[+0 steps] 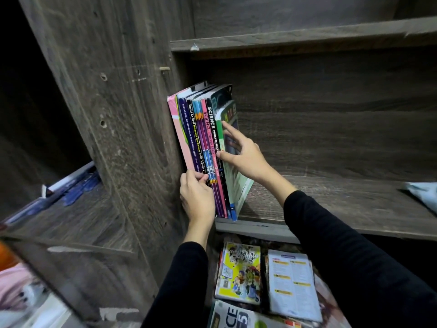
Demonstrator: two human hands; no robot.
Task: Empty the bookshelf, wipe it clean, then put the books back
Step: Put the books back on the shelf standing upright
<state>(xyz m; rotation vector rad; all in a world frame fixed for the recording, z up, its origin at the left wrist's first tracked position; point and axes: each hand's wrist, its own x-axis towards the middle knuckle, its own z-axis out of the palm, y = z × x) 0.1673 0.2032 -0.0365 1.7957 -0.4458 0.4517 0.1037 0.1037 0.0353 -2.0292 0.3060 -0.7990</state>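
Two hands on a row of books at the left end of the shelf.

The left hand has its grip clenched on the lower spines of the leftmost books, fingers curled over the pink and purple ones. The right hand has its grip released: fingers spread flat on the cover of the green-spined book, thumb against the spines beside it. That book is the last on the right and leans left onto the others (its foot stands out from the row). The row stands against the bookshelf's side panel. A pale blue thing lies at the shelf's far right, cut by the frame's edge. Below the shelf a yellow comic and a white-paged book lie side by side.
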